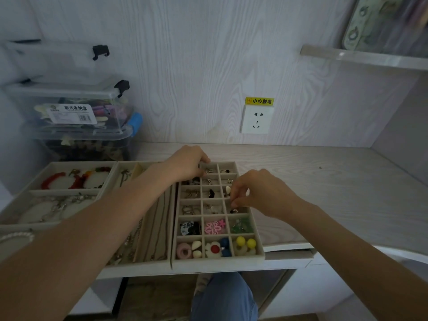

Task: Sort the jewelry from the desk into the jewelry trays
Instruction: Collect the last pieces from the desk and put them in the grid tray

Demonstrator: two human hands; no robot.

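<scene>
A beige grid tray (pixel 260 249) of small compartments holds rings, earrings and coloured pieces such as a pink flower (pixel 214 226) and yellow balls (pixel 246 243). My left hand (pixel 186 164) lies over the tray's far left compartments with its fingers curled down into them; what they touch is hidden. My right hand (pixel 256 192) hovers over the right column, fingertips pinched together just above a small dark piece (pixel 234 211). I cannot tell whether they hold anything. A long-slot tray (pixel 148 228) with chains sits to the left, and a bracelet tray (pixel 58 193) beyond it.
Stacked clear storage boxes (pixel 76 117) stand at the back left against the wall. A wall socket (pixel 256 120) is behind the desk (pixel 324 181), and a shelf (pixel 370 57) juts out at upper right. The desk's front edge runs just under the trays; my knee (pixel 224 295) is below.
</scene>
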